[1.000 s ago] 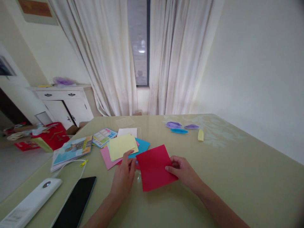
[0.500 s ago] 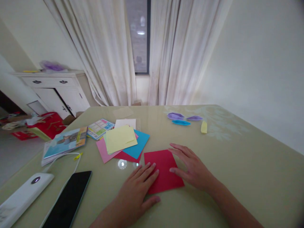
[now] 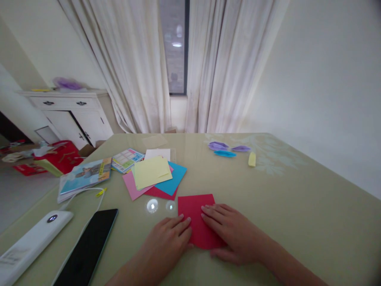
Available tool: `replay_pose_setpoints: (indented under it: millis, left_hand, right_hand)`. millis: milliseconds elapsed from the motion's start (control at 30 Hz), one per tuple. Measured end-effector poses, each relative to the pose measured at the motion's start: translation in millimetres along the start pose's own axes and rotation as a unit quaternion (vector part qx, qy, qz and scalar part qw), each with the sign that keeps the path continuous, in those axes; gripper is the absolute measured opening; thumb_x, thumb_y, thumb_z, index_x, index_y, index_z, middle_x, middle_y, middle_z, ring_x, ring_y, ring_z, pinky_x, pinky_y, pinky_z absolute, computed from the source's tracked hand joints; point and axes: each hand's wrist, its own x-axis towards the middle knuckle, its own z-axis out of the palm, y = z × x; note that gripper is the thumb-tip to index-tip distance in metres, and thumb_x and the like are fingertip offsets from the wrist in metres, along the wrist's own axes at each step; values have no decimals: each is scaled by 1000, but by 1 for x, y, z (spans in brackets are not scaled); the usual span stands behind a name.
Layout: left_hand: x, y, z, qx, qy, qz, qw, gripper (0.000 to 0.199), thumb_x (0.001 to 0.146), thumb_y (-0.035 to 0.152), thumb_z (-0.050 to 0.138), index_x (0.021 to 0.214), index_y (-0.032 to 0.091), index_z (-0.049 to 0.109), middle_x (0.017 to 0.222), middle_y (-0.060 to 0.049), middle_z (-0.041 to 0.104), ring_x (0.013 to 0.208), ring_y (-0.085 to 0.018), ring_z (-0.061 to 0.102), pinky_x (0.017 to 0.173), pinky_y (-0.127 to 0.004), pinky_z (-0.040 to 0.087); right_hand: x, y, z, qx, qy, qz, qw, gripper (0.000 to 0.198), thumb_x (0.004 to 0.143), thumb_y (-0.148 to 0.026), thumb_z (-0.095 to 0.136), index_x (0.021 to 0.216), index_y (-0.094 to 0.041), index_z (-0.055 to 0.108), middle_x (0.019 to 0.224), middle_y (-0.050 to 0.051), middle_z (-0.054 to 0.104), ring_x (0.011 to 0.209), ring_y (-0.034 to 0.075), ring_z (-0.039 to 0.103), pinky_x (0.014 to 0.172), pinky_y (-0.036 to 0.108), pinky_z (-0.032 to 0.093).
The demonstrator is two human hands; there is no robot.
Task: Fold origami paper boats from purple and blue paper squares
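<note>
A square sheet of red paper (image 3: 195, 206) lies on the table in front of me, its near edge bowed into a curve. My left hand (image 3: 168, 240) is at its lower left, with fingers over the side edge and the thumb tucked by the near edge. Across from it, the fingers of my right hand (image 3: 232, 232) rest over the paper's right part, and that thumb sits just below the near edge. Both hands hold the near corners, which are hidden beneath them.
Left of the sheet is a pile of coloured papers (image 3: 151, 172), with a booklet (image 3: 86, 174) farther left. A black phone (image 3: 89, 242) and a white power bank (image 3: 35, 240) with a cable lie nearer. Folded purple, blue (image 3: 225, 153) and yellow (image 3: 251, 159) paper pieces sit at the back right.
My right hand has come down and left onto the red paper. My left hand's fingers have drawn closer together. The sheet has shifted slightly, and its near edge now curves.
</note>
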Motion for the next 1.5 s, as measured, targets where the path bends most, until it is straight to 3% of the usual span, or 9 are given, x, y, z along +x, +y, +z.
replay_pose_setpoints:
  millis: [100, 233, 400, 567, 867, 1033, 1233, 1367, 1500]
  left_hand:
    - [-11, 5, -5, -57, -14, -59, 997, 22, 100, 19, 71, 121, 24, 77, 133, -5, 79, 114, -29, 79, 99, -44, 63]
    - [-15, 2, -21, -163, -23, -124, 979, 25, 108, 23, 57, 126, 26, 74, 124, -4, 82, 107, -25, 80, 94, -37, 60]
    - [-2, -10, -43, -284, -24, -152, 947, 29, 112, 31, 48, 100, 24, 73, 106, -2, 78, 96, -20, 73, 84, -29, 51]
    - [-2, -8, -36, -329, -26, -207, 921, 35, 110, 37, 49, 86, 20, 68, 89, -3, 72, 79, -17, 66, 70, -27, 43]
    - [-8, -12, -19, -320, 21, -221, 921, 35, 110, 39, 49, 83, 21, 63, 84, -2, 67, 72, -17, 64, 66, -27, 46]
    - [-9, -4, -13, -303, 64, -214, 926, 24, 112, 33, 47, 100, 24, 66, 105, -5, 70, 86, -18, 71, 79, -29, 55]
    - [-6, 2, -1, -256, 94, -228, 935, 16, 109, 27, 51, 99, 25, 63, 95, -1, 69, 76, -17, 71, 70, -27, 57]
    - [-9, 1, 2, -238, 126, -246, 931, 15, 109, 30, 54, 121, 27, 62, 97, -1, 72, 79, -18, 74, 70, -27, 60]
    - [-13, 1, -7, -230, 122, -184, 948, 21, 112, 33, 50, 117, 29, 70, 109, -4, 73, 89, -17, 77, 79, -26, 63]
  right_hand:
    - [-15, -2, 9, -42, 23, -91, 995, 62, 105, -47, 54, 155, -9, 58, 157, 23, 60, 141, 39, 62, 115, 55, 47]
    - [-22, 1, 13, -41, 49, -145, 987, 65, 101, -50, 57, 151, -8, 60, 151, 24, 65, 133, 40, 66, 109, 53, 49]
    - [-3, 7, 1, 147, 64, -31, 987, 33, 108, -41, 53, 117, -18, 75, 120, 13, 79, 110, 26, 72, 98, 37, 52]
    - [8, 15, -1, 301, 45, 85, 949, 36, 106, -48, 62, 85, -20, 69, 86, 1, 70, 80, 18, 65, 74, 27, 48]
    - [16, 3, 8, 228, 91, 175, 953, 31, 107, -42, 62, 86, -20, 63, 85, 2, 70, 76, 18, 63, 71, 28, 43]
    - [12, -3, 16, 145, 89, 212, 962, 22, 108, -36, 60, 92, -21, 65, 93, 5, 74, 82, 22, 69, 76, 31, 47]
    - [12, 0, 21, 99, 88, 245, 961, 33, 110, -45, 57, 85, -24, 56, 75, 1, 72, 67, 21, 69, 64, 29, 40]
    - [14, 0, 20, 102, 81, 242, 961, 31, 111, -42, 54, 86, -25, 54, 75, 0, 72, 67, 21, 70, 64, 29, 40]
    - [13, -2, 19, 114, 86, 231, 963, 30, 112, -39, 50, 86, -25, 53, 80, 2, 73, 71, 21, 70, 66, 28, 43]
